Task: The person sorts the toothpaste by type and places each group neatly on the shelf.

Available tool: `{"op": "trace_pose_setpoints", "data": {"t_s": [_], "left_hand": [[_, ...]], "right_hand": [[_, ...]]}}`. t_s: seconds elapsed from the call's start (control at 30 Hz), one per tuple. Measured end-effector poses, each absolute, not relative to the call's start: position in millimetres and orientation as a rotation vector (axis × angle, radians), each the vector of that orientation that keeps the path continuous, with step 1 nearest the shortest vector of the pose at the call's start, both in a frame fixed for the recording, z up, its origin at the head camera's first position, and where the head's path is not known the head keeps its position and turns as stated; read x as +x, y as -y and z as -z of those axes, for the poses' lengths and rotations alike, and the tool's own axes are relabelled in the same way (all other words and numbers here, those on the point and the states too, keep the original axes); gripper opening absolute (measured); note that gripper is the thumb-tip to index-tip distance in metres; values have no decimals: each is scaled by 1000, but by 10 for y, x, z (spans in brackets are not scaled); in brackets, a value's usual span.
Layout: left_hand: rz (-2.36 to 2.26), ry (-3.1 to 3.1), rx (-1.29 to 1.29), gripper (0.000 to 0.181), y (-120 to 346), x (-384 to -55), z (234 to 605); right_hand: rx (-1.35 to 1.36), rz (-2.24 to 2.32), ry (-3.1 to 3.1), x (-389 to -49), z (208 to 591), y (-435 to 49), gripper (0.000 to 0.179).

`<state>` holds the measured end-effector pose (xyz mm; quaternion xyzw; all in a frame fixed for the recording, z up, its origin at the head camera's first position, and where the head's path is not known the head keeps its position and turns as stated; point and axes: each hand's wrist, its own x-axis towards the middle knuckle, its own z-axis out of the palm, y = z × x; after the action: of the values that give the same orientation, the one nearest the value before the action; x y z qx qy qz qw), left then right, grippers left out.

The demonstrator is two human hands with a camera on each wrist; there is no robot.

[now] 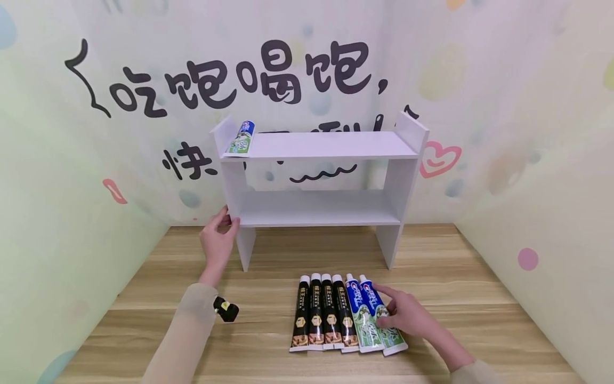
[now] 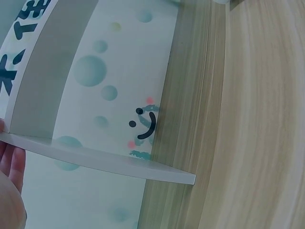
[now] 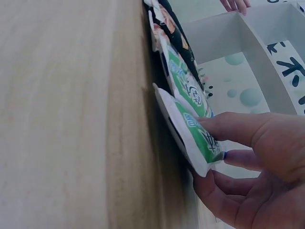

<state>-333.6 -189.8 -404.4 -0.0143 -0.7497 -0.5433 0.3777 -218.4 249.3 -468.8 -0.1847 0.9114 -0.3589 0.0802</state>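
1. One blue-and-green plastic toothpaste tube with a white cap (image 1: 377,306), rightmost in the row on the wood-grain tabletop (image 1: 259,330), is pinched by the right hand (image 1: 406,313), thumb on its printed face, fingers at its outer edge. Because the hold looks shallow, the tube could twist or slip if raised.

2. Matching blue-and-green tube (image 1: 363,314), close beside the first. Dragging the pinched tube leftward might skew this neighbour and, through it, the four slim black tubes with white caps (image 1: 330,309).

3. White two-board shelf (image 1: 316,208), its left upright held between thumb and fingers of the left hand (image 1: 219,242). A tug there could slide or tilt the frame, since no hand braces its far side.

4. Third blue-and-green tube (image 1: 242,138), lying at the left end of the top board, flat end near the front edge. Any jolt to the shelf might send it over.
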Motion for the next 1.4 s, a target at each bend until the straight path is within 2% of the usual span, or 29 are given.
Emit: {"op": "trace_pose_setpoints", "data": {"t_s": [0.4, 0.83, 1.4], "left_hand": [[1381, 1917, -35, 41, 1901, -3353, 4050], [1380, 1937, -34, 42, 1911, -3343, 4036], [1378, 1935, -27, 41, 1910, -3344, 4034]], "right_hand": [[-369, 1339, -2520, -2196, 4720, -2548, 75], [-93, 1613, -2389, -2127, 4646, -2501, 71], [-243, 1712, -2392, -2154, 4090, -2399, 76]]}}
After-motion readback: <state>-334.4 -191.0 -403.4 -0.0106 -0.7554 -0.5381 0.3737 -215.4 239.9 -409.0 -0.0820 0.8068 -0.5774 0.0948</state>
